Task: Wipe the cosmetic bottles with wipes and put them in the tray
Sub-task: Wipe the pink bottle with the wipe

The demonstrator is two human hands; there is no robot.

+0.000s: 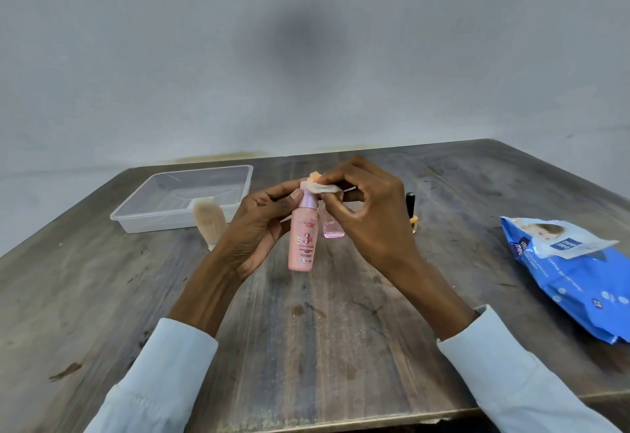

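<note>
My left hand [254,228] grips a pink cosmetic bottle [302,241] upright above the table's middle, fingers curled round its upper part. My right hand [366,217] pinches a folded white wipe [322,187] against the bottle's cap. A clear plastic tray [180,199] sits at the back left; no bottle shows inside it. In front of the tray stands a beige tube [209,223]. Behind my hands stand a small clear pink bottle [332,228] and a small bottle with a black cap [411,209], both partly hidden.
A blue pack of wet wipes [576,272] lies at the right, its flap open. The wooden table [324,330] has its front edge near my sleeves and a grey wall behind its far edge.
</note>
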